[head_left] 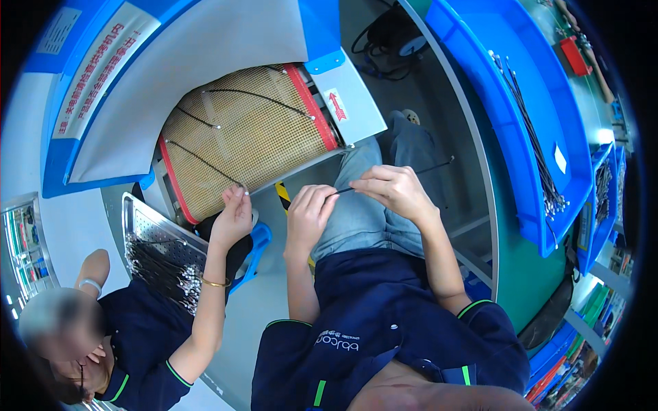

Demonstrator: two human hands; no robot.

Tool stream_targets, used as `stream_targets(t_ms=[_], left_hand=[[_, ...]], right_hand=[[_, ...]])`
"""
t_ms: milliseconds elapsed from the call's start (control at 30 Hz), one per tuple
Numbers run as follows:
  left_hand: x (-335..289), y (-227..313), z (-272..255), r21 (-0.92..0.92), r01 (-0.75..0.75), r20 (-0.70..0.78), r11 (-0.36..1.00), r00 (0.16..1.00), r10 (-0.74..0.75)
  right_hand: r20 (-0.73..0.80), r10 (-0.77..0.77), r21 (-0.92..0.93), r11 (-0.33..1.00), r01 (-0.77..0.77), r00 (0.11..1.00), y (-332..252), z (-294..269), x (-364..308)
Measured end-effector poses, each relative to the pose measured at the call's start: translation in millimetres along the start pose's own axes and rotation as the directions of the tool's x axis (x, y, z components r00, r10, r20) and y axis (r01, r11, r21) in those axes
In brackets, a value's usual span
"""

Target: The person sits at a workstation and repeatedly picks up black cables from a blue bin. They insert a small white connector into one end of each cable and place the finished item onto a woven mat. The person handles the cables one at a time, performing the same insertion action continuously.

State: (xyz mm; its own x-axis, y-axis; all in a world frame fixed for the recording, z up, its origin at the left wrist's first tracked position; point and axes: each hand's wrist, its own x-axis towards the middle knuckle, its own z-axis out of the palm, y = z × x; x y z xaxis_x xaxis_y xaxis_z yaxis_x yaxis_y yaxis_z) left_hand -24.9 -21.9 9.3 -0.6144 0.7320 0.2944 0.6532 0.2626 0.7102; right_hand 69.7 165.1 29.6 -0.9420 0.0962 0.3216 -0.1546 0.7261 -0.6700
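A thin black cable (344,190) runs between my hands, above my lap. Pinched at its left part, it is in my left hand (310,214), whose fingers are closed. My right hand (391,190) grips it a little farther along, thumb and fingers pressed together. Beyond the right hand the cable sticks out to the right and ends in a small light-coloured connector (451,159). The cable's other end is hidden by my left hand.
Ahead left, several black cables (257,96) lie on a machine's mesh conveyor belt (253,140). A co-worker's hand (236,209) is at one cable's end there. A metal tray (137,218) holds a cable pile. Blue bins (507,123) with cables stand on the green bench at right.
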Motion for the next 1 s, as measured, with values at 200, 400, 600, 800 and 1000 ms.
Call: stream_targets(t_ms=[200, 400, 600, 800, 1000], left_hand=[[2.4, 0.9, 0.7, -0.054, 0.043, 0.042, 0.998, 0.998, -0.041], [3.3, 3.1, 0.2, -0.063, 0.034, 0.060, 0.997, 0.998, -0.030], [0.6, 7.5, -3.3, -0.080, 0.049, -0.051, 0.996, 0.997, -0.053], [1.0, 5.9, -1.4, -0.048, -0.015, -0.060, 0.999, 0.998, 0.012], [2.6, 5.3, -0.7, -0.008, -0.114, -0.124, 0.993, 0.986, 0.113]], right_hand=[[-0.016, -0.039, 0.002, 0.999, 0.039, 0.999, 1.7, -4.6, -0.7], [-0.015, -0.032, 0.025, 0.999, 0.033, 0.999, 6.6, -3.4, -2.9], [-0.020, -0.035, 0.047, 0.998, 0.036, 0.999, 6.3, -5.1, -1.1], [-0.013, -0.055, 0.019, 0.998, 0.055, 0.998, 5.8, -5.0, -0.4], [-0.031, -0.048, 0.060, 0.997, 0.050, 0.998, 5.3, -3.5, -2.2]])
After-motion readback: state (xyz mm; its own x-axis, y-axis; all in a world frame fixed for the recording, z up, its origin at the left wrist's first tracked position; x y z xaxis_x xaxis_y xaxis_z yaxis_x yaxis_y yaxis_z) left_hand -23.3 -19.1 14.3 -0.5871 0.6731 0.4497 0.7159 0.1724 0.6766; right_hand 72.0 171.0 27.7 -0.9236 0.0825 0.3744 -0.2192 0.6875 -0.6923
